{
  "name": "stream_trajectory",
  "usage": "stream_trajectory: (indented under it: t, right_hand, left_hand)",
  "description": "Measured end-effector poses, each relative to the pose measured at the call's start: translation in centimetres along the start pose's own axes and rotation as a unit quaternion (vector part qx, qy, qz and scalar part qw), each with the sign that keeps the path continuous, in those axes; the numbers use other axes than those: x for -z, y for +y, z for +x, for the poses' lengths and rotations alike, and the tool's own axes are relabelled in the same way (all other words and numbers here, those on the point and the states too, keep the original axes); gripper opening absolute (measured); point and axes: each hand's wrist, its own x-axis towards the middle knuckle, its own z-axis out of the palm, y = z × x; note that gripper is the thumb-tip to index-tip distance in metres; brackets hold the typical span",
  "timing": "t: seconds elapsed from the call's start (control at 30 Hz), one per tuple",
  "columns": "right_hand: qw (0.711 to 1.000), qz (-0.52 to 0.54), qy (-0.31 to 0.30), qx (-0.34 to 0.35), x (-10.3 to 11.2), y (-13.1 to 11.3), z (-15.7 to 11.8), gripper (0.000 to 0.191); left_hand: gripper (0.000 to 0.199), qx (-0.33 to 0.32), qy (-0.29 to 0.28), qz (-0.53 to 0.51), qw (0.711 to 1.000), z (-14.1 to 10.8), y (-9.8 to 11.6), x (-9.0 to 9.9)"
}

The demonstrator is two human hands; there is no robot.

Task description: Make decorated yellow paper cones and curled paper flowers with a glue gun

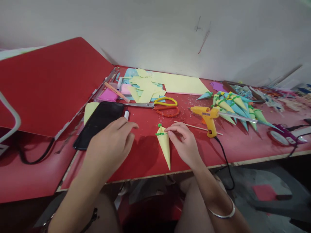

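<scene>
Right fingers [177, 128] touch yellow cone [165, 147]

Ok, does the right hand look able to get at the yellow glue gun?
Probably yes: the glue gun lies right of the right hand, handle toward the near edge, with only a thin stick between. The hand would just leave the paper cone.

A slim silver bangle [222, 216] rings the bare right forearm [209, 186]

The left hand [110, 140] arches, loosely curled, while the right hand [184, 142] seems drawn into a pinch.
</scene>
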Motion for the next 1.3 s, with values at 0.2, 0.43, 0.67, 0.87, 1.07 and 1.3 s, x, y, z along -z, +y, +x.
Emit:
stream_trajectory:
  t: [0.2, 0.43, 0.67, 0.87, 1.07, 1.3]
  right_hand:
    - [1.000, -0.005, -0.001, 0.009, 0.1, 0.0, 0.0, 0.014]
    - [1.000, -0.005, 0.001, 0.006, 0.1, -0.1, 0.0, 0.014]
    - [1.000, -0.002, 0.003, 0.011, 0.2, -0.1, -0.1, 0.014]
    - [0.999, 0.030, 0.032, 0.013, 0.1, -0.5, -0.2, 0.014]
    - [0.987, 0.142, -0.053, -0.052, 0.0, -1.7, -0.5, 0.013]
    - [0.956, 0.264, -0.093, -0.089, -0.2, -2.0, -0.5, 0.006]
  left_hand:
    - [0.024, -0.045, -0.064, 0.047, 0.996, -0.2, -2.0, 0.0]
    - [0.020, -0.048, -0.106, 0.066, 0.991, -0.4, -3.0, -1.1]
    - [0.023, -0.035, -0.085, 0.101, 0.991, -0.5, -2.9, -1.3]
    - [0.025, -0.042, -0.045, -0.032, 0.998, 0.1, -0.9, -1.0]
    - [0.015, -0.082, 0.078, -0.247, 0.962, 0.2, 2.7, -1.2]
    - [0.013, -0.111, 0.115, -0.232, 0.959, 0.0, 3.2, -1.8]
